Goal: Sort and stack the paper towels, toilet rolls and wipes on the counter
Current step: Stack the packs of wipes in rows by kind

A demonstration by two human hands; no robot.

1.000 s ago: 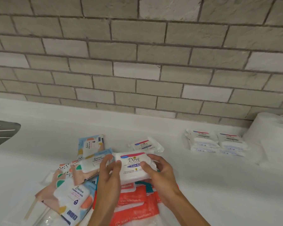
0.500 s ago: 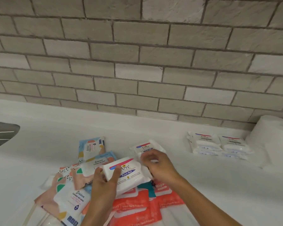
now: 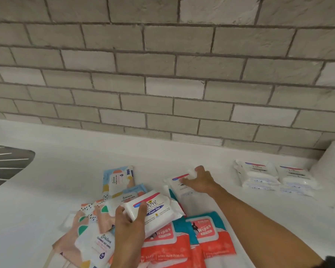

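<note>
Here, on the white counter (image 3: 66,171) below a grey brick wall (image 3: 162,74): a loose heap of wipes packs at front centre. Left hand (image 3: 129,223), low in the middle, gripping a white Dove pack (image 3: 157,207) by its near-left end, thumb on the printed face and the other fingers wrapped round the corner; pack raised above the heap, tilted, label up, "Fresh Red" readable. Right hand (image 3: 200,180), stretched forward past it, clamped on a second Dove pack (image 3: 176,187) lying flat on the counter, with fingers hooked over the far edge and thumb laid across the label. Under and left of the lifted pack, several patterned Stalove packs (image 3: 100,242) overlapping at odd angles, and another Stalove pack (image 3: 118,178) farther back. At the near edge, beneath the forearms, red-and-teal wipes packs (image 3: 207,233) side by side, partly cut off by the frame. Well to the right, near the wall, sorted Dove packs (image 3: 259,176) in two low stacks just beside each other, labels up. Just beyond them at the far right, a white paper roll (image 3: 331,171), upright and partly out of view; paper towel or toilet roll, impossible to tell. At the left edge, a dark ribbed surface (image 3: 6,161) set into the counter.
</note>
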